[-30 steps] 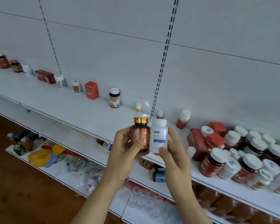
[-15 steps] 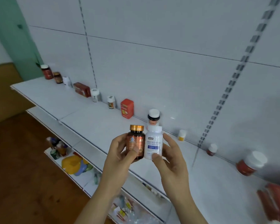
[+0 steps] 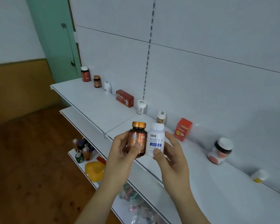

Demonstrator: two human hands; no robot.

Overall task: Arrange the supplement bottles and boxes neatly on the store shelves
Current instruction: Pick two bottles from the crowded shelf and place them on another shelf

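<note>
- Since the earlier frames the view has swung left along the top shelf (image 3: 94, 101): the crowded cluster of bottles and boxes at its right end is out of sight, and the shelf's left end, a green door frame (image 3: 55, 38) and the wooden floor (image 3: 31, 159) have come into view. The two bottles have stayed side by side, held up in front of the shelf.
- The left hand (image 3: 120, 152) has its grip clamped on the amber bottle with the gold cap (image 3: 137, 139), thumb across the label.
- The right hand (image 3: 171, 157) has its grip clamped on the white bottle with the blue label (image 3: 155, 141), thumb low on its front. The two bottles touch, upright, over the shelf's front edge.
- Along the back edge of the top shelf, spaced apart from left to right: a dark red bottle (image 3: 85, 74), a small amber bottle (image 3: 97, 81), a small white bottle (image 3: 107, 87), a long red box (image 3: 124, 98), a white-capped bottle (image 3: 141, 107), a small bottle (image 3: 161, 117) partly behind the held white one, an upright red box (image 3: 183, 129), a dark jar with a white lid (image 3: 220, 150), and a blurred small white and yellow bottle (image 3: 259, 176).
- The front of the top shelf is bare.
- The lower shelf (image 3: 81, 165) holds small bottles and something yellow (image 3: 94, 170).
</note>
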